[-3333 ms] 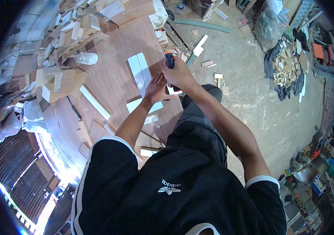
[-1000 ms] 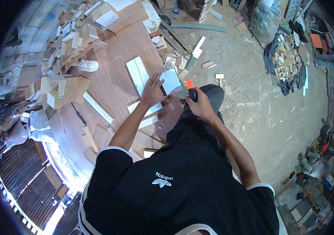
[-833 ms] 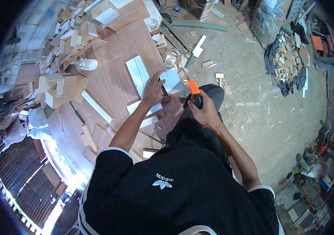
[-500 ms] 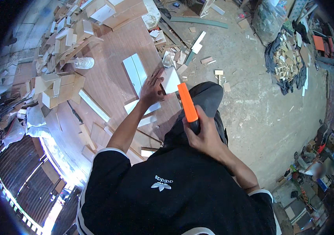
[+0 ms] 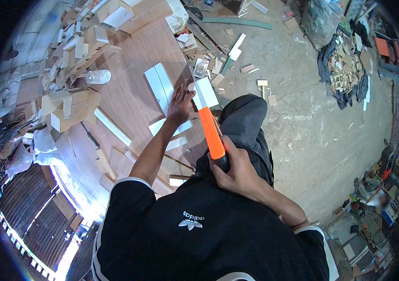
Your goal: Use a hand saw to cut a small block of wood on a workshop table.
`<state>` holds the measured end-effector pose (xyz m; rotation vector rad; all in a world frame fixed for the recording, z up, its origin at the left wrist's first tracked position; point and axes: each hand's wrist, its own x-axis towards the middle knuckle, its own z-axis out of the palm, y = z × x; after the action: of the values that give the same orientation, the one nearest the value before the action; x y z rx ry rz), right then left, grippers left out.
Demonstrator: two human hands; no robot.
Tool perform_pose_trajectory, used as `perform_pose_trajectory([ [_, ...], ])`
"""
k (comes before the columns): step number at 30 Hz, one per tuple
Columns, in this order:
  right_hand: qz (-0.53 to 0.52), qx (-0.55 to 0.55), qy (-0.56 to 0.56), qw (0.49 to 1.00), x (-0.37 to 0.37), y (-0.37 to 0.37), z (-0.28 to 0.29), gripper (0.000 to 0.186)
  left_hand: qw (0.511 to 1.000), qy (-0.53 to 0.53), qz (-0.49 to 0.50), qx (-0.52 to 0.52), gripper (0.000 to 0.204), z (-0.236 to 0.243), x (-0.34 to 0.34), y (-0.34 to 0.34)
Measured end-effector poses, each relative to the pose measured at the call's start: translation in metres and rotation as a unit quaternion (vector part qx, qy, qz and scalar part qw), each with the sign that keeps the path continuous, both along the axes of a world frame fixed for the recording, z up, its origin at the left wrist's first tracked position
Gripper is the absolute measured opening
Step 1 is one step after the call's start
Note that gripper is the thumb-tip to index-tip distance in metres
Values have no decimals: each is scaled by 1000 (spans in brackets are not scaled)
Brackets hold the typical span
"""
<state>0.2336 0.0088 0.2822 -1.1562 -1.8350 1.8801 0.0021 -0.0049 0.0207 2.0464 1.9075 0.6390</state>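
Observation:
My right hand (image 5: 236, 169) is wrapped around the black grip of a long orange tool (image 5: 212, 136), whose exact kind I cannot make out. The tool's front end meets the near edge of a small white board (image 5: 206, 92), though whether it touches is unclear. Beside that board my left hand (image 5: 179, 102) lies with its fingers stretched out; its thumb side is close to the board's left edge. To the left of the fingers, a pair of narrow white panels (image 5: 158, 85) lies flat on the brown worktop (image 5: 134, 65). Another white board (image 5: 158, 126) is partly under my left wrist.
Wooden box-like pieces (image 5: 75, 110) are stacked along the worktop's left side, near a clear plastic container (image 5: 98, 76). On the concrete floor (image 5: 311, 154) lie offcuts and a dark sheet heaped with wood scraps (image 5: 347, 70). My bent knee (image 5: 244, 112) is beside the worktop edge.
My right hand has brought the orange tool left, so its front end is now at the white board's near edge. My left hand has hardly moved.

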Motion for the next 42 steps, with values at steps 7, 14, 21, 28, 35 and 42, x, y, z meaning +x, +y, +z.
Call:
perform_pose_trajectory([
  [7,-6,-39,9,999,-1,5,9,29,1000,9,7,-26,66,1,2,2],
  [14,7,-31,-4,999,-2,3,12,31,1000,20,-5,-19,67,1,-2,0],
  [21,9,-40,-1,999,-19,11,11,35,906,-402,106,-83,64,-8,-1,-6],
  [28,-43,20,-18,999,-32,19,-38,34,999,28,-15,17,65,2,-1,2],
  [35,-67,54,41,995,-35,8,-45,37,1000,-9,-13,-14,69,18,-2,4],
  [42,-38,13,-26,999,-42,1,-42,45,1000,26,-15,1,52,4,-1,3],
])
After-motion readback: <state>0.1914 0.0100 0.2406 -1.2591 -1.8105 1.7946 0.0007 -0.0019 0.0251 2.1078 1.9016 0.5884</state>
